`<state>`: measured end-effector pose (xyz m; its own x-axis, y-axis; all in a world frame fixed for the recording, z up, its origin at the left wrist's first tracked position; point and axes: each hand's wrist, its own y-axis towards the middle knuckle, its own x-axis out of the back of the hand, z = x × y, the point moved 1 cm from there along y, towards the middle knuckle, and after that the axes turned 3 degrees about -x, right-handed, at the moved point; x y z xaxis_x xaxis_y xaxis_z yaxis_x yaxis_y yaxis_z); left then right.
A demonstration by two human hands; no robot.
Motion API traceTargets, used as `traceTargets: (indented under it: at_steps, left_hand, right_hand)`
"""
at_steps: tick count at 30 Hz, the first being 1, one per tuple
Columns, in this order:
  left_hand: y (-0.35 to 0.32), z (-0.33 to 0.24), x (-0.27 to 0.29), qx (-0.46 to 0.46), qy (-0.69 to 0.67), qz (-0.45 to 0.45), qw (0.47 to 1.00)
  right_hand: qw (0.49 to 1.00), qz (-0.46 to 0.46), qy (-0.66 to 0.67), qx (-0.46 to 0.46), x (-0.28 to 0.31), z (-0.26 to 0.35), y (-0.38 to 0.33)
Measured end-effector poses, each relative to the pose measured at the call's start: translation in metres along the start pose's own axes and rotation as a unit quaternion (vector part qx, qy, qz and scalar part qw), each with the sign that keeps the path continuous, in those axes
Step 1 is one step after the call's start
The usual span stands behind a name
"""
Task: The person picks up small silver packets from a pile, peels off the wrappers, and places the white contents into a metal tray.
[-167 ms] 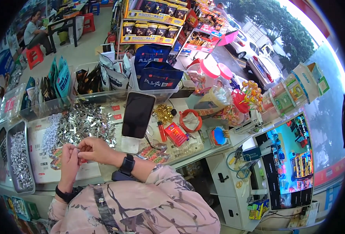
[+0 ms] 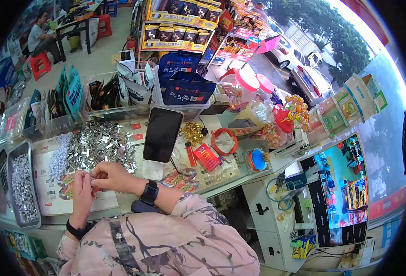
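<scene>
My left hand (image 2: 81, 191) and my right hand (image 2: 111, 177) meet over the counter, fingertips pinched together on a small silver metal clip (image 2: 93, 182). Just beyond them lies a loose heap of the same shiny metal clips (image 2: 97, 145) spread on a printed paper sheet (image 2: 51, 193). A grey tray (image 2: 22, 191) filled with small silver pieces stands to the left of my left hand. Both wrists wear black bands, the right one a smartwatch (image 2: 149, 192).
A dark phone (image 2: 161, 134) leans on a stand right of the heap. A red lighter (image 2: 191, 154), red packet (image 2: 207, 157), red tape ring (image 2: 224, 141) and sweet jars (image 2: 251, 99) crowd the counter. A monitor (image 2: 338, 191) stands at right. A person sits far left at a table (image 2: 39, 39).
</scene>
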<state>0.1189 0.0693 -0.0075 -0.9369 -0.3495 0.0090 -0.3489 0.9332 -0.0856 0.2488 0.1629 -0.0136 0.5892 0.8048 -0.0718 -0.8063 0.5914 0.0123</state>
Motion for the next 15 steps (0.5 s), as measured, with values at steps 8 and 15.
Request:
traceTargets:
  at_steps: [8, 15]
  left_hand:
    - [0.007, 0.008, -0.001, -0.003, -0.01, 0.007, 1.0]
    - [0.002, 0.017, 0.0, -0.048, 0.039, 0.005, 0.998]
  right_hand:
    - [1.0, -0.005, -0.007, 0.009, 0.002, -0.001, 0.006]
    - [0.998, -0.012, -0.065, 0.016, -0.006, -0.003, 0.008]
